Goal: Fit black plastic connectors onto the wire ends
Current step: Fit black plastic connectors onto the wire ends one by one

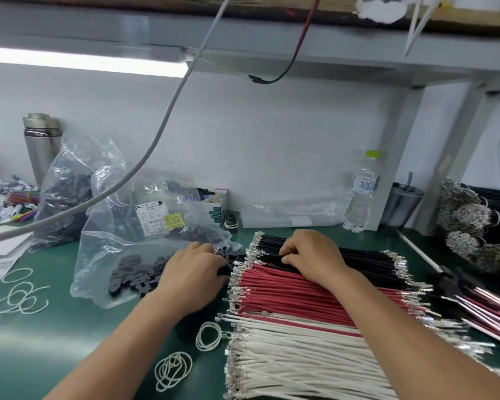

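Observation:
Rows of black wires (370, 259), red wires (286, 290) and white wires (295, 359) lie side by side on the green mat, metal terminals at both ends. My right hand (309, 252) rests on the black wires, its fingers curled onto them near their left ends. My left hand (194, 269) reaches into a pile of black plastic connectors (133, 277) at the mouth of a clear bag (122, 235); its fingertips are among the connectors at the wires' left edge. Whether it holds one is hidden.
Loose white rubber bands (208, 336) lie on the green mat (70, 342) in front. A second bag of dark parts (64, 197), a steel flask (39, 145), a water bottle (361, 192) and finished wire bundles (474, 226) line the back and right.

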Available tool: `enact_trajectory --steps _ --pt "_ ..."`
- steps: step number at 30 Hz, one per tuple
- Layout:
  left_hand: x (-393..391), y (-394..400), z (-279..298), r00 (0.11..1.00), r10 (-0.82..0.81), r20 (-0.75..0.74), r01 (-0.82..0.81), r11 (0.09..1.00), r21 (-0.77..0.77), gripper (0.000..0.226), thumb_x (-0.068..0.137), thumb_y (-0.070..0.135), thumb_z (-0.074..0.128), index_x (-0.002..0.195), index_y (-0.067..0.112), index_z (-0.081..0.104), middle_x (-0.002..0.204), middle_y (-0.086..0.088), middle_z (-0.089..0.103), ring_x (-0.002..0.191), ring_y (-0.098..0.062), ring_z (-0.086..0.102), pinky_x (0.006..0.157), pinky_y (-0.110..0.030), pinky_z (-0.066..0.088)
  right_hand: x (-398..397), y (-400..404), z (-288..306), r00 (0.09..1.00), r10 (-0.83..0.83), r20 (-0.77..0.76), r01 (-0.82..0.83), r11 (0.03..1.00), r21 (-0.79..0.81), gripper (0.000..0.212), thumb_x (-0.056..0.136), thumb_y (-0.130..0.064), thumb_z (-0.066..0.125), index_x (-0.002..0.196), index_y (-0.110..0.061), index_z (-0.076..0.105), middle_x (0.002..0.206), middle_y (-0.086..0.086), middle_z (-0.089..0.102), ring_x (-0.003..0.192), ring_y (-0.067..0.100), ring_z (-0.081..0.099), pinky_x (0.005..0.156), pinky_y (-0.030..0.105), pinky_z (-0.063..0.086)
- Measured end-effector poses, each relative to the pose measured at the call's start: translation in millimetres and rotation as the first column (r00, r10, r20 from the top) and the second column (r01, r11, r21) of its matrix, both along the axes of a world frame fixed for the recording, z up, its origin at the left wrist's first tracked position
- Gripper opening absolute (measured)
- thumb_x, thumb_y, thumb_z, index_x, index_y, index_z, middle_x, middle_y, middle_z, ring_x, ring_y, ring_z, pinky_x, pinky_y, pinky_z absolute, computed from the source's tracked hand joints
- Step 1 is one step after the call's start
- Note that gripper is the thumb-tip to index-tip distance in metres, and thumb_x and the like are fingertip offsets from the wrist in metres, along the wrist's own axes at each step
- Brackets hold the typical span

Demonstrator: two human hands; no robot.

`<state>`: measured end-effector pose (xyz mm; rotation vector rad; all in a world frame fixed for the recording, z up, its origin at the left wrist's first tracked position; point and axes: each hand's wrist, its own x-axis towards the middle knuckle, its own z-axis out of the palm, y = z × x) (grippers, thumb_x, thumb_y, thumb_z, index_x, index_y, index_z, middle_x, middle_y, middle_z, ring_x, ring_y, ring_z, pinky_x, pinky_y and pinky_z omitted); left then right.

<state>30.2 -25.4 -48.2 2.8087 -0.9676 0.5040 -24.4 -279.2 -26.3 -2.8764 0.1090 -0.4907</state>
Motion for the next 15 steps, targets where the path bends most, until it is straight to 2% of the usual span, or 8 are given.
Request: enact_trajectory --steps 4,9,12,15 --pt "-0.9 -0.7 2.5 0.999 0.006 -0.032 -0.007 0.999 -0.037 0.031 0.096 0.047 0.064 0.123 0.036 0.072 0.118 0.008 0.069 0.112 -0.019 0.059 0.091 -0.037 0.054 -4.2 0.4 3.0 1.0 0.015 0.02 -0.014 0.998 -0.064 0.012 0.094 -0.031 0.068 0.1 -0.032 0.078 0.1 -0.014 0.073 0.096 0.005 0.065 0.075 0.02 0.038" --pt "0.3 -2.5 2.9 0.996 0.071 -0.057 -0.075 0.994 -0.085 0.024 0.093 0.048 0.067 0.106 0.029 0.076 0.1 0.009 0.074 0.093 -0.016 0.066 0.08 -0.034 0.059 -3.4 0.6 10.6 0.999 0.025 0.04 -0.019 0.989 -0.144 0.013 0.095 -0.028 0.064 0.099 -0.029 0.077 0.102 -0.013 0.074 0.096 0.01 0.068 0.082 0.028 0.053" --pt "1.8 -5.0 2.8 0.995 0.085 -0.051 -0.09 0.992 -0.094 0.021 0.093 0.042 0.068 0.107 0.029 0.075 0.101 0.008 0.075 0.092 -0.017 0.068 0.078 -0.035 0.06 -1.4 -2.9 20.6 0.998 0.025 0.057 -0.018 0.993 -0.112 0.014 0.097 -0.026 0.064 0.104 -0.029 0.075 0.106 -0.011 0.073 0.099 0.012 0.068 0.081 0.027 0.049" --pt "2.6 -6.3 0.3 0.998 0.052 -0.026 -0.054 0.996 -0.066 0.024 0.096 0.037 0.064 0.117 0.031 0.072 0.113 0.006 0.07 0.104 -0.02 0.063 0.082 -0.038 0.058 -0.4 -7.9 31.7 0.999 0.043 0.009 -0.042 0.996 -0.073 0.026 0.1 -0.017 0.058 0.12 -0.029 0.07 0.116 -0.006 0.067 0.109 0.018 0.064 0.087 0.03 0.046"
